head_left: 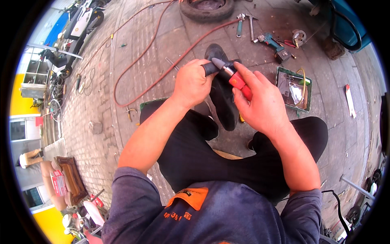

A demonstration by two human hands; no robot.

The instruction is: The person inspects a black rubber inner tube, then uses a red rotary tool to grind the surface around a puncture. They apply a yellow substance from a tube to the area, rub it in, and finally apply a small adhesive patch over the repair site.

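Head view looks down on my two hands raised over my knees. My left hand [191,83] is clamped on a black rubber piece [223,94], thumb pinning its upper edge. My right hand [260,99] is closed round a red-handled tool [237,79] whose grey tip lies against that same edge, between the two thumbs. I judge the work goes best with the rubber held firm and taut, the tip kept angled away from the left thumb, and short controlled strokes, since the fingers sit just beside the point. Below is brick paving [134,44], not a tabletop. A red hose [140,61] loops across it, a tyre [207,9] lies at the top, a drill [273,44] and a hammer [251,24] near it, and a green tray [307,91] sits to my right.
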